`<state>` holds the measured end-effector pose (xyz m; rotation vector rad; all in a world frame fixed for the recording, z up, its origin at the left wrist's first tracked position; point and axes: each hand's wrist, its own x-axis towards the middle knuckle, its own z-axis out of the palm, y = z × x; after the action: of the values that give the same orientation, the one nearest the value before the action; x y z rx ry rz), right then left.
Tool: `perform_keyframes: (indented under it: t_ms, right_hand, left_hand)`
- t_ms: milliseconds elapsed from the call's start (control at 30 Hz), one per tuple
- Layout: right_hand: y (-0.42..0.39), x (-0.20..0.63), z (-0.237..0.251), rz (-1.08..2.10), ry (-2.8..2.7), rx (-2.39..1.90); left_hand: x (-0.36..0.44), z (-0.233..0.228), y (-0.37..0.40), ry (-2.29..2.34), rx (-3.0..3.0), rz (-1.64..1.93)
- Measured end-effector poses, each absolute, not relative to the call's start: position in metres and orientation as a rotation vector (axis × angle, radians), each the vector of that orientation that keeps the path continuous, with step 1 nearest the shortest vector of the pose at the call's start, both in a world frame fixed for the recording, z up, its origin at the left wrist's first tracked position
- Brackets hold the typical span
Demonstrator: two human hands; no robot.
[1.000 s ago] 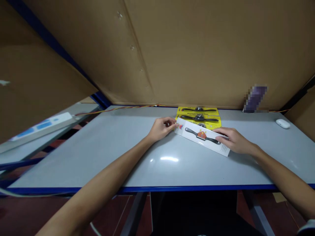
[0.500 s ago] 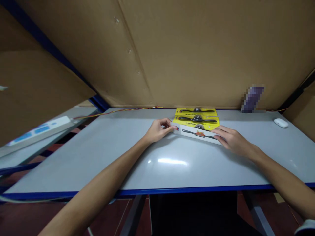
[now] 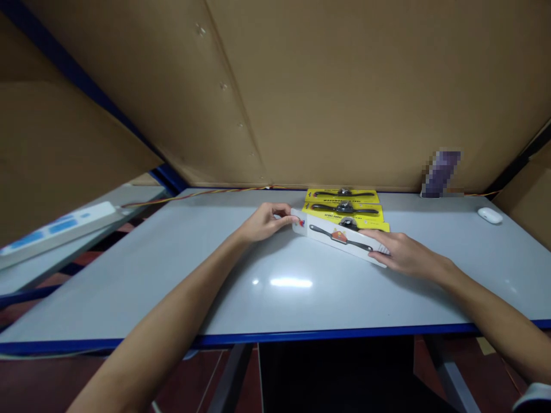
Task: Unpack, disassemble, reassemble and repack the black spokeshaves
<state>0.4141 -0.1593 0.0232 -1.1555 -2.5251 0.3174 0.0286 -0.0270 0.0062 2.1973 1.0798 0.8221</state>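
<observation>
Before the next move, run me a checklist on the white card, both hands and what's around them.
1. Left hand on the white card: ok, pinching its left end.
2. Right hand on the card: ok, gripping its right end.
3. Card square with the yellow packs: not ok, it slants, right end nearer the person.
4. All three packs fully visible: not ok, the card partly hides the nearest.
5. White case clear of the hands: ok, apart on the right.
6. Card's far side: cannot tell, hidden.
</observation>
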Motion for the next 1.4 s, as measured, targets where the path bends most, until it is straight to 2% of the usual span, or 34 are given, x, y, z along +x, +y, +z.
perform_keyframes:
  t_ms: [233,467,700,867,1000,1167,1400]
  right_hand:
    - [-0.157,0.406,0.020,0.297,-2.540,-1.160]
    - [-0.155,0.416,0.012,0.255,-2.457,-1.113]
    - [-0.152,0.420,0.001,0.144,-2.449,-1.041]
    - [-0.158,0.407,-0.001,-0.094,-2.573,-1.028]
    - [-0.160,0.401,-0.001,-0.196,-2.683,-0.972]
    - [-0.161,0.403,0.002,-0.183,-2.701,-0.971]
    - [-0.163,0.400,0.003,-0.204,-2.711,-0.962]
  left_hand:
    - [-0.016,-0.003,0.001,1.210,2.099,0.895]
    - [-0.066,-0.012,0.017,1.516,1.667,1.296]
    - [-0.069,0.000,0.018,1.718,1.326,1.554]
    - [-0.064,0.019,0.009,1.754,1.464,1.649]
    - [-0.042,0.006,-0.003,1.820,2.098,1.315]
    - [-0.008,-0.030,0.000,1.838,2.291,0.495]
    - [-0.032,-0.044,0.018,1.992,2.264,0.389]
